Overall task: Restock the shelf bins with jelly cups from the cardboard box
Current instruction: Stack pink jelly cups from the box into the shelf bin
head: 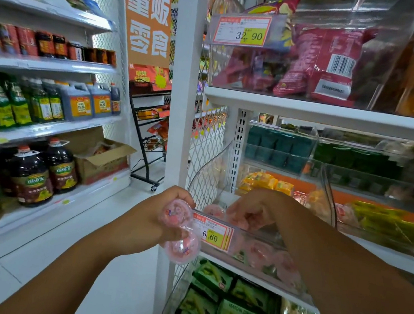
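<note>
Two pink jelly cups, stacked one above the other, were gripped in the left hand, which hung in front of the white upright just left of the clear shelf bin. More jelly cups lay inside that bin, showing through its front wall behind the orange price tag. They covered the bin floor and sat well below the rim, so I judged the restocking to be under way but far from done. The right hand was over the bin's open mouth with its fingers curled downward. Something pink showed beneath them, but I could not tell whether that hand held a cup or had just let one go. What I saw left to do was place the two cups from the left hand and fetch more. A cardboard box sat open on the low shelf across the aisle, beside dark oil bottles. I could not confirm it was the source. Green matcha packets filled the bin below, and yellow packets lay behind.
</note>
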`<state>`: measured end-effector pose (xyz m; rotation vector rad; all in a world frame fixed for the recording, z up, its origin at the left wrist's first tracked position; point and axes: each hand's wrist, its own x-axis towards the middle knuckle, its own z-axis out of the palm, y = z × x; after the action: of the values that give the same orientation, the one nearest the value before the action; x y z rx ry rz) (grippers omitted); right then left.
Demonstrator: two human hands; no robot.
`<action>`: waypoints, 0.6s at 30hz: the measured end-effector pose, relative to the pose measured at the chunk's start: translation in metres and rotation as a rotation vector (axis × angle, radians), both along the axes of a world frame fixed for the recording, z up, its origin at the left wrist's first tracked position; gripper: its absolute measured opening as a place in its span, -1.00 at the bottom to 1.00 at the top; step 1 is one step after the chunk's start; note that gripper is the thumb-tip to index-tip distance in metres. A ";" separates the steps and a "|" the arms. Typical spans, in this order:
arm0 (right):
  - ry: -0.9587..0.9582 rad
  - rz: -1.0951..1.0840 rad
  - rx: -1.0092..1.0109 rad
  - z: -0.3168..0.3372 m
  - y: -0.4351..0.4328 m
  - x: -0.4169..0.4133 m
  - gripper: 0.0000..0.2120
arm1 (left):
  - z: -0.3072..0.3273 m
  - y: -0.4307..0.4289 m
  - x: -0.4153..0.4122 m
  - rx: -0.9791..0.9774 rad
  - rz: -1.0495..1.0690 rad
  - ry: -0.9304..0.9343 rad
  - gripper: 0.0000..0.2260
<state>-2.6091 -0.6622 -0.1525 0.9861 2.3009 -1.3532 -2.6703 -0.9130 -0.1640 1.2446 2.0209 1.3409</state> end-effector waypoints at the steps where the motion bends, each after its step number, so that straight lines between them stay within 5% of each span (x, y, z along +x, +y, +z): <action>1: -0.002 -0.005 0.005 0.000 0.000 0.000 -0.54 | 0.000 0.000 0.000 0.001 0.004 -0.008 -0.59; 5: 0.097 -0.035 0.203 0.004 0.004 0.001 -0.59 | 0.006 -0.002 0.003 0.041 0.014 -0.053 -0.62; 8: 0.390 -0.014 0.315 0.019 0.005 0.010 -0.80 | 0.016 0.000 0.009 0.147 0.059 -0.115 -0.65; 11: 0.542 0.104 0.074 0.036 -0.007 0.029 -0.80 | 0.023 0.012 0.020 0.281 0.127 -0.221 -0.67; 15: 0.427 0.354 -0.359 0.053 -0.014 0.055 -0.61 | 0.021 0.035 0.034 0.398 0.213 -0.173 -0.66; 18: 0.420 0.404 -0.385 0.050 -0.019 0.061 -0.55 | 0.017 0.047 0.039 0.423 0.255 -0.094 -0.66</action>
<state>-2.5477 -0.6816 -0.1028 0.1134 2.2091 -1.8407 -2.6310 -0.8665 -0.1473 1.0828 1.9413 1.9888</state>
